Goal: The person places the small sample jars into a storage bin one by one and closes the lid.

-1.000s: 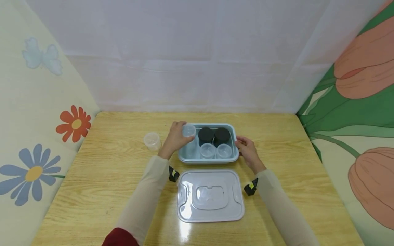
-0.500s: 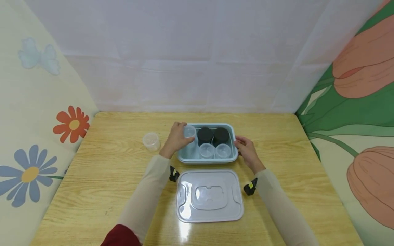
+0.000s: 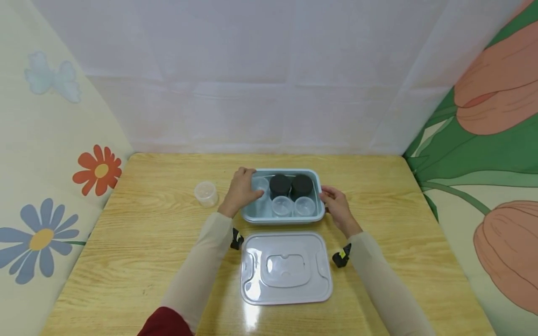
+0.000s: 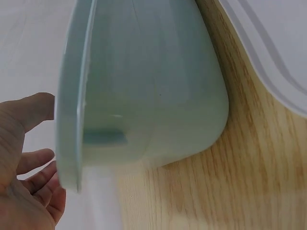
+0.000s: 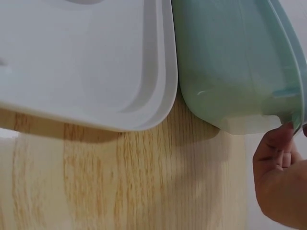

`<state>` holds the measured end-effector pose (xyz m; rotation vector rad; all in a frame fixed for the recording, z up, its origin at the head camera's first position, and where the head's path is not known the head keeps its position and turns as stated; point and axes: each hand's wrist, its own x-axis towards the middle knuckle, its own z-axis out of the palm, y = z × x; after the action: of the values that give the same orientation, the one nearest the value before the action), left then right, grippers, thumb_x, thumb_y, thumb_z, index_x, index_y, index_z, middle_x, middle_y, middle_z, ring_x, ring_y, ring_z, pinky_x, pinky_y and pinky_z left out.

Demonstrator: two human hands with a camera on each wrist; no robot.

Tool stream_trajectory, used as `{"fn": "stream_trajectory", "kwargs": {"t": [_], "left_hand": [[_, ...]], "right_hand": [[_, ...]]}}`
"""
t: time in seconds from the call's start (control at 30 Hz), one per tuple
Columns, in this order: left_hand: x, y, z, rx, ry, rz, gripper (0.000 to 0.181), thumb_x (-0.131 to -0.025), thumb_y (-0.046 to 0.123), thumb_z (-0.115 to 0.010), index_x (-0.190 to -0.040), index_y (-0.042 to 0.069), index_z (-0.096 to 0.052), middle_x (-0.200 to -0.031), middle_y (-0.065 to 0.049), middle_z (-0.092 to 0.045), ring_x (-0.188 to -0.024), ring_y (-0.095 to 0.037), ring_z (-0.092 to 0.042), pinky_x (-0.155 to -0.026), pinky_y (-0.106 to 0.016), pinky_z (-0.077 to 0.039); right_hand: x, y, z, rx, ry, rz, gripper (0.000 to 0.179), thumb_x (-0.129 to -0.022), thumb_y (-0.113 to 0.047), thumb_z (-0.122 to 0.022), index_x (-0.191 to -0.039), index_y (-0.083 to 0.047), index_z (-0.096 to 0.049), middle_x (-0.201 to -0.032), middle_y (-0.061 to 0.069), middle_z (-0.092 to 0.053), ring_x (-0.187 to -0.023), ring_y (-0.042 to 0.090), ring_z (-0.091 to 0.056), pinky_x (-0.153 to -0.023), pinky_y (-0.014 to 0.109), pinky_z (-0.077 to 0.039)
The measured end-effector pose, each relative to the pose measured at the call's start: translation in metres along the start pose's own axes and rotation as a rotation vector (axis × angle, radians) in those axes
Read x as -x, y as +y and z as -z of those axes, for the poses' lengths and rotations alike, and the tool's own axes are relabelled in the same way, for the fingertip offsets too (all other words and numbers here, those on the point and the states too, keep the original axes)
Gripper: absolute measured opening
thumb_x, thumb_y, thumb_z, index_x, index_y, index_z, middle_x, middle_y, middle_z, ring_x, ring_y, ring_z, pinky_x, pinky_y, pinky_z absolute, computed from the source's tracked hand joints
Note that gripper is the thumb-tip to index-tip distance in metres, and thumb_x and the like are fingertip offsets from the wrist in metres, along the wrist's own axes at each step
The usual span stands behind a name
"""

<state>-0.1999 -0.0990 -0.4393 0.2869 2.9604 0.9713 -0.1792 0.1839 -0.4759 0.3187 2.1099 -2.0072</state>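
In the head view, my left hand (image 3: 242, 192) reaches over the left end of a light blue plastic box (image 3: 259, 219). Its thumb and fingers are spread around a clear plastic cup (image 3: 261, 183), which sits low in the box's back left corner. The left wrist view has these fingers (image 4: 36, 160) loosely bent behind the box wall, the cup hidden. My right hand (image 3: 338, 208) pinches the box's right rim, as the right wrist view also shows. Two black cylinders (image 3: 280, 185) stand in the back row, with two clear cups (image 3: 282, 206) in front of them.
Another clear cup (image 3: 206, 193) stands on the wooden table (image 3: 138, 242), left of the box. A translucent lid (image 3: 287, 289) lies flat just in front of the box. White cloth (image 3: 235, 116) hangs behind the table.
The clear cup by my left hand has gone down into the box's back left corner, while the hand stays nearly in place. My right hand keeps hold of the rim.
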Motion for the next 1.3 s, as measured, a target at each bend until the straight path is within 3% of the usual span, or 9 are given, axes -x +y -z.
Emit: {"fn": "stream_trajectory", "kwargs": {"t": [0.4, 0.73, 0.93, 1.3], "left_hand": [[0.001, -0.002, -0.001, 0.008, 0.008, -0.024, 0.069, -0.077, 0.02, -0.077, -0.133, -0.005, -0.046, -0.128, -0.025, -0.047, -0.119, -0.041, -0.045, -0.1, -0.051, -0.041], [0.008, -0.005, 0.005, 0.096, 0.059, -0.016, 0.064, -0.078, 0.016, -0.075, -0.13, -0.008, -0.048, -0.124, -0.027, -0.048, -0.116, -0.039, -0.047, -0.101, -0.046, -0.041], [0.013, -0.011, 0.012, 0.136, 0.087, 0.015, 0.061, -0.082, 0.017, -0.071, -0.131, -0.008, -0.046, -0.122, -0.027, -0.048, -0.114, -0.04, -0.047, -0.099, -0.048, -0.042], [0.02, -0.027, 0.02, 0.167, 0.061, 0.122, 0.063, -0.085, 0.02, -0.068, -0.137, -0.002, -0.041, -0.13, -0.024, -0.044, -0.121, -0.038, -0.044, -0.101, -0.05, -0.041]], "right_hand": [[0.001, 0.0, 0.001, 0.012, -0.004, -0.011, 0.039, -0.098, -0.009, -0.048, -0.136, 0.003, -0.046, -0.091, -0.007, -0.054, -0.076, 0.001, -0.051, -0.059, 0.016, -0.047], [-0.001, 0.002, 0.003, 0.022, -0.019, -0.004, 0.041, -0.099, -0.011, -0.049, -0.137, 0.002, -0.044, -0.096, -0.006, -0.055, -0.079, 0.002, -0.052, -0.061, 0.016, -0.048], [0.001, 0.001, 0.003, 0.019, -0.007, -0.011, 0.04, -0.099, -0.011, -0.049, -0.136, 0.002, -0.046, -0.096, -0.006, -0.055, -0.079, 0.002, -0.052, -0.062, 0.016, -0.047], [0.001, 0.0, 0.003, 0.001, -0.007, 0.001, 0.041, -0.098, -0.008, -0.049, -0.137, 0.005, -0.044, -0.094, -0.009, -0.057, -0.078, -0.001, -0.055, -0.062, 0.016, -0.049]]}}
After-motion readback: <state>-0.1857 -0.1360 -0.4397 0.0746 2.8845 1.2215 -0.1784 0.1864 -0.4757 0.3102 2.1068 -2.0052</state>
